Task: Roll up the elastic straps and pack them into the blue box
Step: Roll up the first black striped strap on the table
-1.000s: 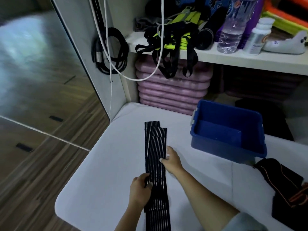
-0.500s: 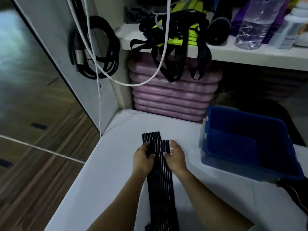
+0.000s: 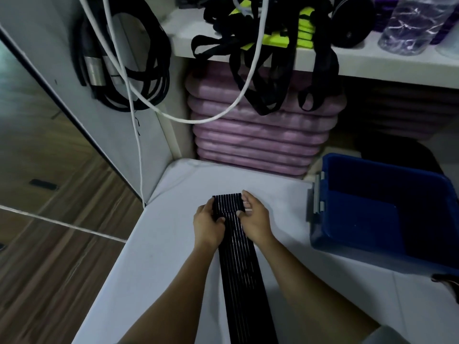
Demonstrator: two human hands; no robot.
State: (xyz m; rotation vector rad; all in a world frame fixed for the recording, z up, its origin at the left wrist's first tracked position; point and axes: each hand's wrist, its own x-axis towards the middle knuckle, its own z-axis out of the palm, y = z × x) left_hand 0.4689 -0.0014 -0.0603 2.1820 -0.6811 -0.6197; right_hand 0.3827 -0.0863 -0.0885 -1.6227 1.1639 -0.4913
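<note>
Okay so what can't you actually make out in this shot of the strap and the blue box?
Head view only:
- Elastic strap: its near end runs off the bottom edge, so its length is unknown.
- Strap's far end: left hand and right hand cover its sides, hiding how far it is rolled.
- Blue box: right side cut by the frame; interior in dark shadow.
- Shelf bottle: label blurred.

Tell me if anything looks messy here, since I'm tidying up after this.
On the table, no. On the shelf above, tangled black straps spill over the edge, and a white cable droops loosely across the pink mats.
</note>
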